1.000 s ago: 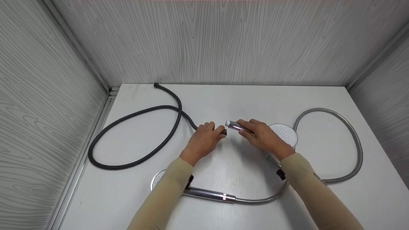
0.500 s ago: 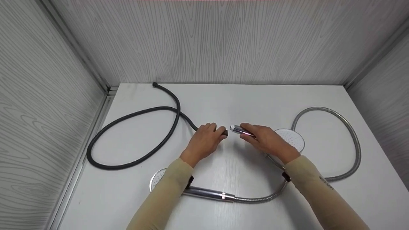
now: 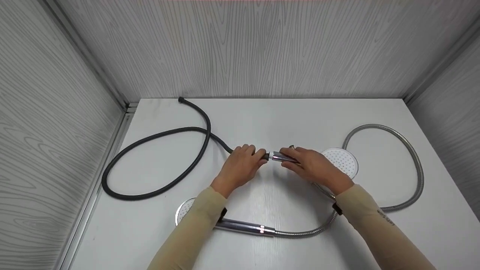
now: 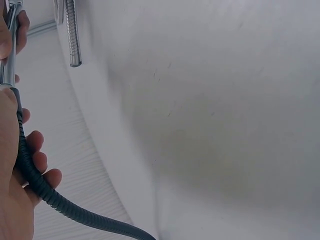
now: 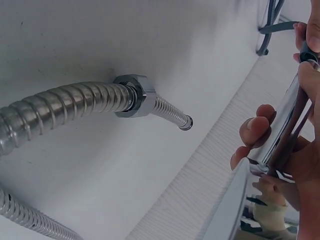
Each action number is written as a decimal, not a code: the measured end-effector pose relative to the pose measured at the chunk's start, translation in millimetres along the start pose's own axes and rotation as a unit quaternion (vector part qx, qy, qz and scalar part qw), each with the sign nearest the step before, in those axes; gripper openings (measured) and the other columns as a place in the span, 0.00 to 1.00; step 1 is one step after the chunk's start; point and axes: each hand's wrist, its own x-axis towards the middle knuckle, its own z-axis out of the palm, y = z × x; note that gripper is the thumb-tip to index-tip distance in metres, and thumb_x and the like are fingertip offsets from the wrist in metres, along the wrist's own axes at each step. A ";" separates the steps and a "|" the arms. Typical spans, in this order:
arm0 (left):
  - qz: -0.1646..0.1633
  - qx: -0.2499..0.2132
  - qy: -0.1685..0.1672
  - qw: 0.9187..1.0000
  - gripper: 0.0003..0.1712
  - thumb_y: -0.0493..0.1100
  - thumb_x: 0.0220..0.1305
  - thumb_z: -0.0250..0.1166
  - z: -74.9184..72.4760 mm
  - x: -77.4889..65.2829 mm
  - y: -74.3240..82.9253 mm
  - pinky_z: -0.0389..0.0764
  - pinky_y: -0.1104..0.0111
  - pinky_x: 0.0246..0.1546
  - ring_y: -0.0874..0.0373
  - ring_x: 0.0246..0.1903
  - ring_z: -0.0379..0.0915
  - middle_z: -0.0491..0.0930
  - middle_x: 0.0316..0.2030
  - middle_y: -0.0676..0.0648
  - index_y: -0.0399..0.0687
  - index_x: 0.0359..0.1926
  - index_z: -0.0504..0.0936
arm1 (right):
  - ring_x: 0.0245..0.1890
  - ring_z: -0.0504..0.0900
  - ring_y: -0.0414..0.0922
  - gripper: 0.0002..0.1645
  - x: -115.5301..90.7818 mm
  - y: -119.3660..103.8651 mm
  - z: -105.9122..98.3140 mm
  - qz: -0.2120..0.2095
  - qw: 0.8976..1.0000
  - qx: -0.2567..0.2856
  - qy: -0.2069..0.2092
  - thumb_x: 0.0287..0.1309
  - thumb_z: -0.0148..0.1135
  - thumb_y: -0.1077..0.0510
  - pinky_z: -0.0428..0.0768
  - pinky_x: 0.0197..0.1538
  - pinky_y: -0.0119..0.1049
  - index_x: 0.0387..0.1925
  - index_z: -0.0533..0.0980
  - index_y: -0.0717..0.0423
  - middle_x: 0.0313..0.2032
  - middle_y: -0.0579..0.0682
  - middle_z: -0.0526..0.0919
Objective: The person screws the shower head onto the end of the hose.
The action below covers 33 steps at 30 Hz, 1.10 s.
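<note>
My left hand (image 3: 240,165) grips the black shower hose (image 3: 131,197) close to one end, which pokes out past the thumb. In the left wrist view the fingers curl round the ribbed hose (image 4: 75,212). My right hand (image 3: 311,165) holds a shower head by its chrome handle (image 3: 280,156), and its white dotted face (image 3: 342,161) shows beyond the wrist. The handle's white threaded tip meets the hose end between both hands, roughly in line. In the right wrist view, fingers wrap the shiny handle (image 5: 281,131); the palm covers part of it.
A second shower head (image 3: 243,227) lies under the left forearm, joined to a silver metal hose (image 3: 420,168) that loops to the right, passing beneath the right forearm. A hex nut (image 5: 145,97) sits on that hose. Wood-grain panels (image 3: 240,48) enclose the white table.
The right hand has brought the handle down and level, closing the gap to the black hose's end, so the two now meet. The left hand has stayed nearly still.
</note>
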 end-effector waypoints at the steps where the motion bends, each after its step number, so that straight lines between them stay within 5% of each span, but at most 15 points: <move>1: 0.001 0.001 -0.001 1.000 0.19 0.56 0.83 0.50 -0.2 -0.7 -0.2 0.77 0.61 0.38 0.53 0.33 0.73 0.77 0.35 0.47 0.49 0.55 0.79 | 0.34 0.76 0.44 0.28 -0.1 -0.6 0.5 0.000 1.000 0.000 -0.001 0.76 0.59 0.41 0.77 0.42 0.44 0.68 0.76 0.48 0.39 0.48 0.82; 15: 0.006 0.009 -0.011 1.000 0.18 0.58 0.83 0.49 -4.9 -8.5 -4.7 0.75 0.62 0.37 0.54 0.31 0.68 0.75 0.33 0.48 0.55 0.55 0.78 | 0.37 0.80 0.44 0.26 -3.6 -5.5 7.9 -0.006 1.000 -0.002 0.007 0.76 0.59 0.40 0.82 0.46 0.46 0.68 0.76 0.44 0.47 0.48 0.86; 33: 0.013 0.010 -0.005 1.000 0.17 0.58 0.82 0.50 -4.3 -11.8 -2.5 0.74 0.62 0.37 0.54 0.31 0.68 0.76 0.33 0.48 0.56 0.57 0.78 | 0.29 0.76 0.42 0.24 -7.4 -10.5 9.8 -0.030 0.999 -0.025 0.015 0.75 0.61 0.41 0.79 0.39 0.43 0.66 0.78 0.44 0.38 0.46 0.83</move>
